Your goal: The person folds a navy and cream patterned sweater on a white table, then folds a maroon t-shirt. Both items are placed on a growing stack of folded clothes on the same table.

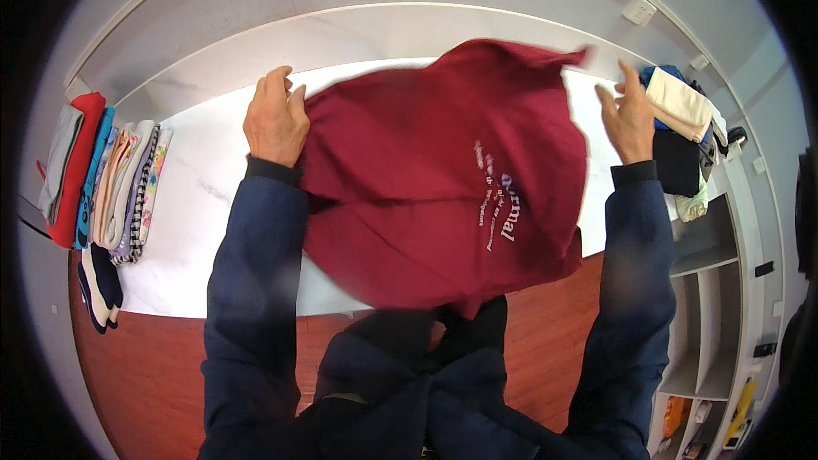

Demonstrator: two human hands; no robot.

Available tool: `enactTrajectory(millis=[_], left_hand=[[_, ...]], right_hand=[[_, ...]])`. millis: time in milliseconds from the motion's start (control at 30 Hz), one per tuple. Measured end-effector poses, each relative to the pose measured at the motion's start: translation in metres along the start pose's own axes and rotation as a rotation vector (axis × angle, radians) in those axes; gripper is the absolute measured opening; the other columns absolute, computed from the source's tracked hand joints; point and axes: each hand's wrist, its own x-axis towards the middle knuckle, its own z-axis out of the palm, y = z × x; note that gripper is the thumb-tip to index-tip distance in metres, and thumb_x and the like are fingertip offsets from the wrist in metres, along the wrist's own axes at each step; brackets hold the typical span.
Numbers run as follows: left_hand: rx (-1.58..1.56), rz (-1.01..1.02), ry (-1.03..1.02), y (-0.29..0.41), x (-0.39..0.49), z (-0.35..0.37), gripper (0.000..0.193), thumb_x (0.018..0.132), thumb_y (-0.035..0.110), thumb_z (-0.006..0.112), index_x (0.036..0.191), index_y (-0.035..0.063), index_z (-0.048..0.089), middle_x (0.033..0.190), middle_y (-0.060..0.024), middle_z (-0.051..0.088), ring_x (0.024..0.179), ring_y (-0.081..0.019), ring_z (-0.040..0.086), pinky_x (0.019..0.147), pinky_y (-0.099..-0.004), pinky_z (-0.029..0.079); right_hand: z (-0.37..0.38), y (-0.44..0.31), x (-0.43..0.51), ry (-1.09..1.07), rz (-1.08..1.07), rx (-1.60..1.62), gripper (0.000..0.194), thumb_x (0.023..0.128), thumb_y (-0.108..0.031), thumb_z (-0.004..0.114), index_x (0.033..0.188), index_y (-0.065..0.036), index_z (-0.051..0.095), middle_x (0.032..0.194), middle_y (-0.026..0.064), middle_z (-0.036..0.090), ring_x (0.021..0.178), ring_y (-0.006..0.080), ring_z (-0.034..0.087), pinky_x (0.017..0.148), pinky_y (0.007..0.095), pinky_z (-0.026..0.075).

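Observation:
A dark red cloth garment [409,147] with white printed lettering is spread loosely before me, over the table. Its edges are rumpled, and the upper right corner is blurred by motion. At the cloth's left edge is my left hand [276,118], thumb and fingers apart with no fabric visible between them; whether it touches the edge is unclear. My right hand [626,116] is to the right of the garment, apart from it, with the thumb and fingers spread and nothing held.
A white marbled tabletop [192,185] runs along the wall. Several folded garments [118,185] stand in a row at its left end, with socks [102,284] by the front edge. More folded cloth [680,105] is piled at right, near a shelf unit [700,326].

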Motion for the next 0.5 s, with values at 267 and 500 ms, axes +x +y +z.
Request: enactTrajectory(millis=[267,500], left_hand=[[-0.229,0.100,-0.424,0.022,-0.073,-0.032,0.019,0.084,0.006,0.073,0.102,0.0023,0.066,0.101,-0.0167,0.067,0.093,-0.0362,0.065,0.079,-0.0428,0.051],[-0.248,0.146,-0.498,0.042,-0.110,-0.074,0.024,0.077,0.008,0.079,0.099,0.0030,0.070,0.101,-0.0112,0.065,0.095,-0.0296,0.062,0.079,-0.0405,0.047]], right_hand=[[-0.013,-0.056,-0.121,-0.180,-0.114,0.464,0.013,0.087,-0.001,0.071,0.100,0.000,0.069,0.089,0.0141,0.068,0.079,0.0238,0.068,0.068,0.0331,0.052],[-0.012,-0.108,-0.164,-0.736,-0.367,0.630,0.031,0.083,-0.007,0.075,0.113,-0.005,0.068,0.099,0.0131,0.064,0.092,0.0326,0.064,0.078,0.0404,0.053]])
